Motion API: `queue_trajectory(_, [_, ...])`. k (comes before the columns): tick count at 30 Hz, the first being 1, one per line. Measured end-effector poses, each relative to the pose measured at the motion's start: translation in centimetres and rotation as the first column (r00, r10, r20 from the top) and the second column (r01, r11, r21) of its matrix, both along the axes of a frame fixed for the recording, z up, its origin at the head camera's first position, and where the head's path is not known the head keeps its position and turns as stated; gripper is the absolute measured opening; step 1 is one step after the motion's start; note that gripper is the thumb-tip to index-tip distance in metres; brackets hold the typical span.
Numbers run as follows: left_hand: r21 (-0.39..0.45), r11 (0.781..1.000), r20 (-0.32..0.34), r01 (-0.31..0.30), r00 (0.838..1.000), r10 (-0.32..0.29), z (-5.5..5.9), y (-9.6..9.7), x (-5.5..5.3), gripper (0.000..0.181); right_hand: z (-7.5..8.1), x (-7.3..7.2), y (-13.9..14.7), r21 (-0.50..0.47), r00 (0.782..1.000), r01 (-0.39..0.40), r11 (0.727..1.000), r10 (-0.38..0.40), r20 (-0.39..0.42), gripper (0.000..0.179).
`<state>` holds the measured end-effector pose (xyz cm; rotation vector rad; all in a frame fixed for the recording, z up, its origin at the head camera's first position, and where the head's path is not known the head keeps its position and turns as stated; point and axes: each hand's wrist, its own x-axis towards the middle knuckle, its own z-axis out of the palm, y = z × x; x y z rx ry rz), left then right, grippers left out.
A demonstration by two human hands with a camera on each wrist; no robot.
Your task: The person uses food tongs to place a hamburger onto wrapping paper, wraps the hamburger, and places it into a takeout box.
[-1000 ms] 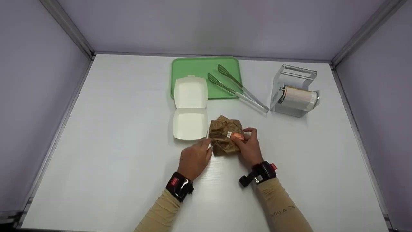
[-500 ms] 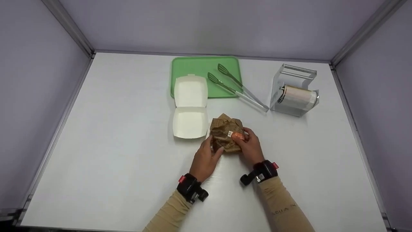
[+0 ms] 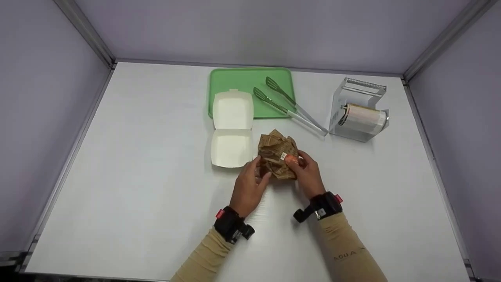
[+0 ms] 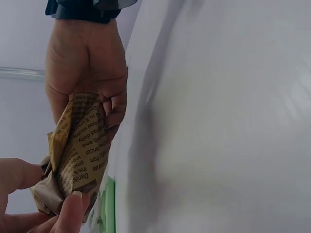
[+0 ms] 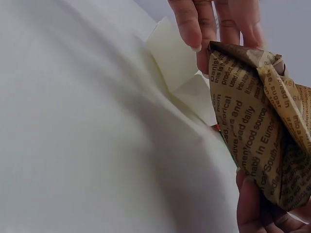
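Both hands hold a packet (image 3: 276,150) wrapped in crumpled brown newsprint-style paper, with a white and orange sticker (image 3: 291,158) on top. My left hand (image 3: 248,188) pinches its left edge between thumb and fingers. On the opposite side my right hand (image 3: 311,176) grips it, with the thumb lying over the sticker. In the right wrist view the packet (image 5: 257,111) is tilted and raised off the table. What the paper wraps is hidden. Just left of the packet, a white clamshell box (image 3: 231,148) lies unfolded with its lid back, its lower half near the left fingertips.
Behind the box is a green tray (image 3: 231,80), which the box lid overlaps. Metal tongs (image 3: 299,115) lie spread across the tray's right part and onto the table. A clear dispenser (image 3: 356,135) with a label roll (image 3: 362,117) stands at the back right.
My left hand has turned and taken hold of the packet's left side. Both hands have raised the packet and shifted it slightly away from me. The other things stay put.
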<state>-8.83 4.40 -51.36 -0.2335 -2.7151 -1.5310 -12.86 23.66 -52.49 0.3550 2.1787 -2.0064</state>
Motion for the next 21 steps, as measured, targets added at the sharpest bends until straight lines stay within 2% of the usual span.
queue_trajectory(7, [0.019, 0.997, -0.079, -0.074, 0.994, 0.075, 1.3, -1.2, -1.3, 0.051, 2.0, -1.4, -1.7, -0.041, 0.999, 0.037, 0.998, -0.038, -0.034, 0.053])
queue_trajectory(21, [0.008, 0.985, -0.086, -0.174, 0.981, 0.174, 2.1, -4.6, -3.4, 0.047, 3.1, -3.1, -5.3, 0.039, 0.997, -0.005, 0.999, 0.008, -0.071, 0.049])
